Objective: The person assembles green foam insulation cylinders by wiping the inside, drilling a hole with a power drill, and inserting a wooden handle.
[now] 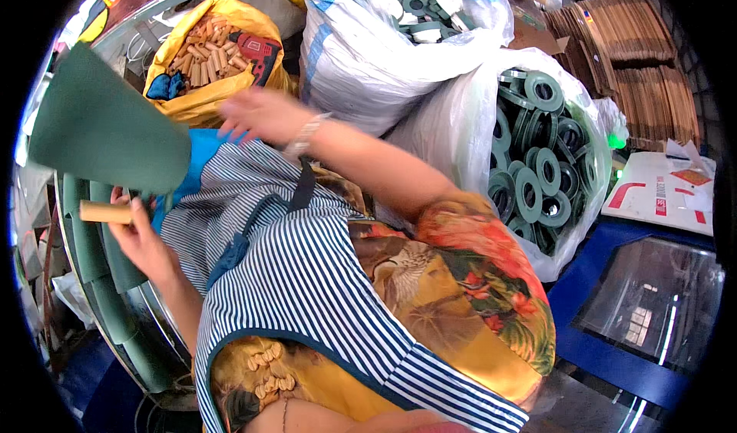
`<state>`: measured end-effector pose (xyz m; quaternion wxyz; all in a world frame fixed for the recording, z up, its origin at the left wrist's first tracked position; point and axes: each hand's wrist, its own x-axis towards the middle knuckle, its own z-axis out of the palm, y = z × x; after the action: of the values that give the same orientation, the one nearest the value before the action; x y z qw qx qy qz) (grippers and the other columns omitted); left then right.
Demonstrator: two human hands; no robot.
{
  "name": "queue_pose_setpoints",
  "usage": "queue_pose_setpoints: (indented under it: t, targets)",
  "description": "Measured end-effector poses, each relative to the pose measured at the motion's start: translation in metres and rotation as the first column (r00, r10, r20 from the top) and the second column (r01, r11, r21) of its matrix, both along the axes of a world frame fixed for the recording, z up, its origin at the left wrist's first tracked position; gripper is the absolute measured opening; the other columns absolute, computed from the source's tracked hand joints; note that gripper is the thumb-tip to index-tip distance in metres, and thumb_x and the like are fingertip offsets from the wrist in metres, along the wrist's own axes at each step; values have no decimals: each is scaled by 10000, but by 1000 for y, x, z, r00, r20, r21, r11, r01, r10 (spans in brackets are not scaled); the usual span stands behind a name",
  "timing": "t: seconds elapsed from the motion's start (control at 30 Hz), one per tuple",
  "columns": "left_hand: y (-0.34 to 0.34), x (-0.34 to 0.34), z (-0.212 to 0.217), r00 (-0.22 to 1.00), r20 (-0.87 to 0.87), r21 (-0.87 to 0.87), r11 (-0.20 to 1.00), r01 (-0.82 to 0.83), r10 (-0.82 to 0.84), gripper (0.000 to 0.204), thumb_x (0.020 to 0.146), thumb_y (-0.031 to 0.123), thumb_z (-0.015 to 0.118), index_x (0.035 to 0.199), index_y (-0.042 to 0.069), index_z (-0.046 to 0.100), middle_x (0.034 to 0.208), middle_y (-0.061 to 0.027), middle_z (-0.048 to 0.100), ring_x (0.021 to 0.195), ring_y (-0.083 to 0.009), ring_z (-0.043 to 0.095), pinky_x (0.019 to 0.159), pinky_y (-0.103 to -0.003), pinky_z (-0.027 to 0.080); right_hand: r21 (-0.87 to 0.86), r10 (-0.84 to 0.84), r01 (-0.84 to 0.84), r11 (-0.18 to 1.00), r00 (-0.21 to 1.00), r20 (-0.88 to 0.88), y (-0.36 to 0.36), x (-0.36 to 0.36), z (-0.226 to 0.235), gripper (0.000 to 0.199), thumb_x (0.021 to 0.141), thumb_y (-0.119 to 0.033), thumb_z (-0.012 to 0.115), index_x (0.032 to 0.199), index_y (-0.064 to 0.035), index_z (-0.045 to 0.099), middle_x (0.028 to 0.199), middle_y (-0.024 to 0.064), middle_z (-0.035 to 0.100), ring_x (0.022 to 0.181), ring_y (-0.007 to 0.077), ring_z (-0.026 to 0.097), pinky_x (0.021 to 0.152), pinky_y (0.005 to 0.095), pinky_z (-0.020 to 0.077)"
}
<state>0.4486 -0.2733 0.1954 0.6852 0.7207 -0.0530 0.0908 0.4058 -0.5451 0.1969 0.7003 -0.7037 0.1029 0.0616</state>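
My left hand (147, 241) holds a short tan tube (106, 213) between thumb and fingers. Just above it stands a large dark green cone-like piece (111, 122), wider at its top left; whether the hand touches it is unclear. My right hand (265, 115), blurred by motion, reaches across to the left with its fingers apart and nothing visible in them. It is near the yellow sack (211, 113), which holds many tan tubes (207, 55), a red and black power drill (259, 55) and a blue cloth (164, 87). A striped apron (307, 279) covers my lap.
White sacks (361, 64) with dark green rings (546, 168) stand ahead and right. Flattened cardboard stacks (629, 57) lie at far right, above a white printed box (660, 191) and a blue-framed clear panel (652, 302). More green rolls (96, 256) line the left side.
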Motion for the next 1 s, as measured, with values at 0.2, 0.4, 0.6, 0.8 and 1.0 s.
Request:
queue_pose_setpoints:
  t: [0.2,0.4,0.6,0.8,1.0]
  targets:
    - [43,-12,3,969,26,405,884,-235,246,264,965,167,590,1181,19,625,1052,-98,676,953,-173,618,879,-307,467,-973,-709,-173,-154,705,-13,-212,-203,95,408,902,-372,588,1157,-55,620,1017,227,679,954,377,663,800,492,524]
    - [87,-12,-71,996,-77,440,898,-5,43,306,960,161,601,1234,25,606,1110,-105,679,1003,-186,615,894,-306,457,-700,-838,-591,401,72,-541,-244,-348,76,600,789,-551,690,1139,-63,693,1188,159,666,1082,345,645,922,437,505]
    - [99,-18,-77,981,-192,347,936,51,17,369,915,82,648,1270,16,575,1203,-99,629,1073,-183,586,953,-293,435,-890,-948,-401,215,135,-290,-256,-342,62,534,826,-351,666,1246,-44,547,1244,201,627,1154,362,608,968,463,485]
    - [89,-23,-109,981,-171,41,995,-88,94,340,845,13,667,1182,6,619,1113,-80,658,1040,-169,606,944,-299,447,-946,-823,294,137,566,56,-319,-318,98,523,853,-274,667,1270,28,574,1173,195,653,1059,260,613,940,363,455]
    - [84,-46,-54,968,-63,-317,915,-250,243,284,921,29,568,1192,-51,590,996,-141,676,955,-221,641,924,-347,485,-638,-91,135,758,991,100,-122,-49,123,463,907,-83,584,1365,-34,536,1231,73,621,1095,151,566,967,279,427]
